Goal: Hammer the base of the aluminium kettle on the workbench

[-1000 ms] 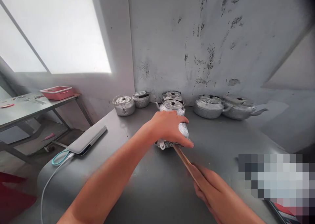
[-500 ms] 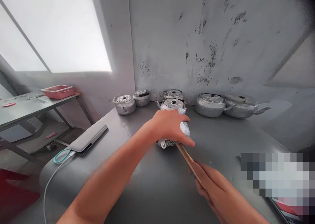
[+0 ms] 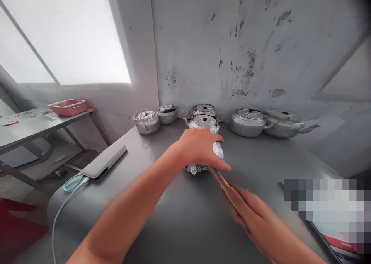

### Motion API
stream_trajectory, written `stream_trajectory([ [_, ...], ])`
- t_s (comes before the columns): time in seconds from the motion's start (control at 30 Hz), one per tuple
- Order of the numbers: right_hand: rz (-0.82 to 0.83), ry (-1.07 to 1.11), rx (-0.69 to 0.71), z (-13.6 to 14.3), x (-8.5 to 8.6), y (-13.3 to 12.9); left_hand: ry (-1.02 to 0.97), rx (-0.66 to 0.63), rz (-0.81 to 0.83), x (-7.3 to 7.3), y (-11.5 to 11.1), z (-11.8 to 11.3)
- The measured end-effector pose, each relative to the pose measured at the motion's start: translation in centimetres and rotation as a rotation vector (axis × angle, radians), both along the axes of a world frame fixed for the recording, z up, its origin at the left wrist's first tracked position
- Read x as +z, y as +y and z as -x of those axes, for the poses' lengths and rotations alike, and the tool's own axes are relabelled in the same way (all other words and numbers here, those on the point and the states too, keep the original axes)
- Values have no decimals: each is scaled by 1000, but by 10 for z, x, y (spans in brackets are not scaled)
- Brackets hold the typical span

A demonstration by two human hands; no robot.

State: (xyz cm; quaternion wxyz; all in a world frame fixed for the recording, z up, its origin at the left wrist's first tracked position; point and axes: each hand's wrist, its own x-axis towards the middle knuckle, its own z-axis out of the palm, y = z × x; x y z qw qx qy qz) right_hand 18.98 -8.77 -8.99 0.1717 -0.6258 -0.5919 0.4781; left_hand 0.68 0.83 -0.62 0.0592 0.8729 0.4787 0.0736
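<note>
My left hand [image 3: 201,148] lies over a small silver metal pot [image 3: 218,151] at the middle of the grey table, thumb and fingers spread around its side. A riveted lug and part of a patterned rim show below my palm. My right hand [image 3: 246,208] is closed around a thin wooden stick [image 3: 222,181], whose far end meets the pot's near edge beside my left thumb. Just behind the pot stands a silver teapot [image 3: 204,123] with a black lid knob.
More silver kettles [image 3: 247,123] line the wall, left and right. A grey power bank [image 3: 106,161] with a cable lies on the table's left. A pink basket [image 3: 69,108] stands on a side table. Something blurred out [image 3: 333,206] is at the right.
My right hand and the stick have shifted slightly, the stick's far end now a little higher and further right. My left hand stays nearly in place on the pot.
</note>
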Motion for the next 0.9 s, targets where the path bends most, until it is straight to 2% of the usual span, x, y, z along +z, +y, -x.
stream_trajectory([
  [0.2,-10,16,14,2,4,0,13,3,-4,1,0,0],
  [0.33,49,-37,35,1,5,2,10,-1,-9,0,0,-1],
  [0.5,-54,-51,65,-1,2,4,17,9,-16,-1,0,-3],
  [0.63,66,-72,48,-2,2,5,19,18,-17,-1,0,-3],
  [0.9,39,-49,71,-1,-12,7,24,16,-27,-2,0,-3],
])
